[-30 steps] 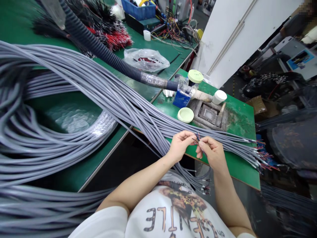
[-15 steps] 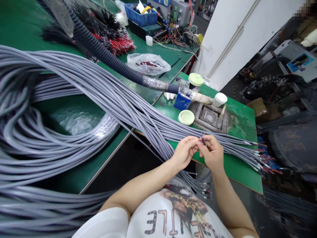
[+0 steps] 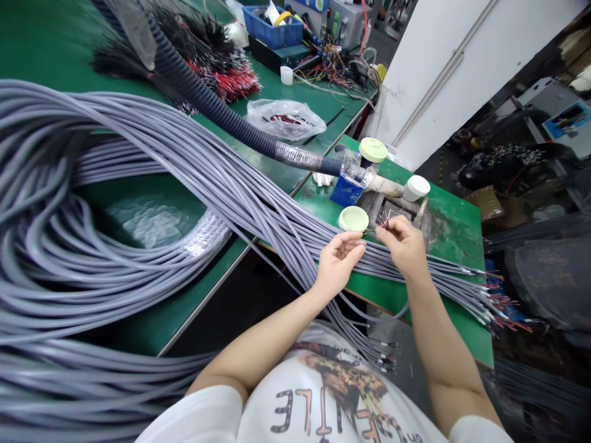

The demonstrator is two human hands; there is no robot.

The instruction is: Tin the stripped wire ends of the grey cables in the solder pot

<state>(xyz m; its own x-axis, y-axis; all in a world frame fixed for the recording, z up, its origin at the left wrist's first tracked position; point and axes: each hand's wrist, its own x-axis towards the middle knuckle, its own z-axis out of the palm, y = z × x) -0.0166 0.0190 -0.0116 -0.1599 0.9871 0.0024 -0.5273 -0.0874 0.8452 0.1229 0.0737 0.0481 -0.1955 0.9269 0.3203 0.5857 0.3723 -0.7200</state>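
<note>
My right hand (image 3: 407,249) pinches the end of a grey cable, its thin dark and reddish wires (image 3: 383,222) sticking out past the fingertips over the soldering pot (image 3: 390,211). Beside it on the left, my left hand (image 3: 340,261) is held with curled fingers, thumb and forefinger slightly apart at the tips; I make out nothing held in it. Under both hands runs a thick bundle of grey cables (image 3: 277,212), its stripped ends (image 3: 501,301) fanned out on the right. A pale green round tub (image 3: 353,219) stands just beyond my left hand.
A ribbed black hose (image 3: 217,114) crosses to a blue box (image 3: 347,189) by the pot. A white cup (image 3: 416,187) and a lidded jar (image 3: 373,149) stand nearby. Large cable coils (image 3: 138,264) cover the left table. Further back are a plastic bag (image 3: 286,119) and blue bin (image 3: 272,27).
My hands, together at the wires before, have come apart. The right hand has moved away from me and up toward the pot with the wires; the left has let go and shifted slightly left.
</note>
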